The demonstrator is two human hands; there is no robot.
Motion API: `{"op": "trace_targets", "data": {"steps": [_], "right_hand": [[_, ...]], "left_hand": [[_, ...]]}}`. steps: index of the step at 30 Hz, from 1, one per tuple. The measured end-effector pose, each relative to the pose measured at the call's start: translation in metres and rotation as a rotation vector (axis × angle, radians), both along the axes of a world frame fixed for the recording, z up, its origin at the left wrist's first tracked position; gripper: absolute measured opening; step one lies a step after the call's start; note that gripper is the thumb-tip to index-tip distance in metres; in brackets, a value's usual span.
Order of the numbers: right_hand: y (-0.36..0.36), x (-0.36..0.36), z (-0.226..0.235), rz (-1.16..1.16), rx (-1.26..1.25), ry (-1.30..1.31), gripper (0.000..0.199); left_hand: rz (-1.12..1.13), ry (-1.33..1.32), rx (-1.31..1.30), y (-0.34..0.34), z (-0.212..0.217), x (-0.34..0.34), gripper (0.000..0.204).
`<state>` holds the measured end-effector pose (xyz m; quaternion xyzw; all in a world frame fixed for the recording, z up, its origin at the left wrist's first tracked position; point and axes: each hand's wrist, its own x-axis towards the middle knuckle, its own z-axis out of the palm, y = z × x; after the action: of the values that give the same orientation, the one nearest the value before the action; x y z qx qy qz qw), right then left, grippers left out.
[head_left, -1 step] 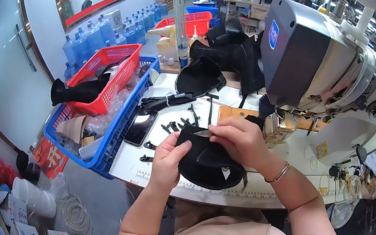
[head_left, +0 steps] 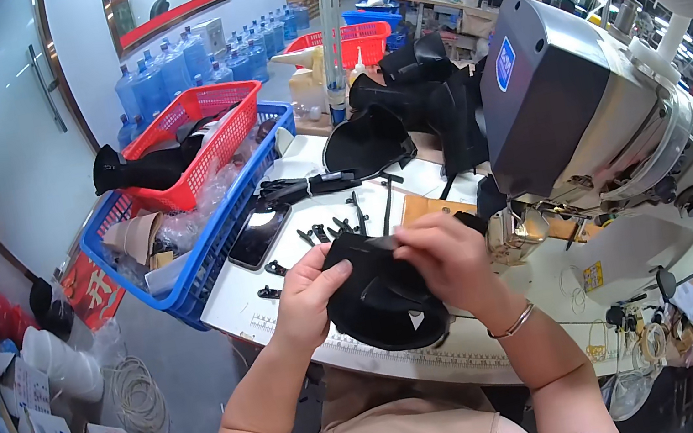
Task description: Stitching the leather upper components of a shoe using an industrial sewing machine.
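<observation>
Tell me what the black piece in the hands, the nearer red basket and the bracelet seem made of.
Black piece: perhaps fabric or suede-like leather, matte, with little glare. Nearer red basket: likely molded plastic, smooth, given its regular perforated walls. Bracelet: seemingly polished metal, judging by its bright glints.

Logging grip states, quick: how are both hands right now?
Left hand: closed on the black piece.
Right hand: by its upper edge, blurred; grip cannot be told.
</observation>
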<state>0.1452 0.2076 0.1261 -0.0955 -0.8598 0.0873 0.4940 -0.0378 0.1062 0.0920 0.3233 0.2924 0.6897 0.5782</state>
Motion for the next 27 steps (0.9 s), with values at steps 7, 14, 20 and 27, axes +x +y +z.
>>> {"op": "trace_targets", "data": {"steps": [7, 14, 20, 27], "right_hand": [[-0.032, 0.061, -0.052, -0.327, -0.226, 0.383, 0.041], [-0.072, 0.078, -0.08, 0.191, -1.244, 0.363, 0.025], [-0.086, 0.095, -0.08, 0.107, -1.447, 0.662, 0.057], [-0.048, 0.133, -0.061, 0.012, -1.49, 0.704, 0.035]], "left_hand": [[0.016, 0.344, 0.651, -0.03, 0.002, -0.071, 0.011], [0.021, 0.232, 0.773, 0.006, -0.017, -0.088, 0.009], [-0.194, 0.235, 0.637, 0.044, -0.023, -0.053, 0.006], [-0.265, 0.278, 0.663, 0.058, -0.033, -0.029, 0.007]]}}
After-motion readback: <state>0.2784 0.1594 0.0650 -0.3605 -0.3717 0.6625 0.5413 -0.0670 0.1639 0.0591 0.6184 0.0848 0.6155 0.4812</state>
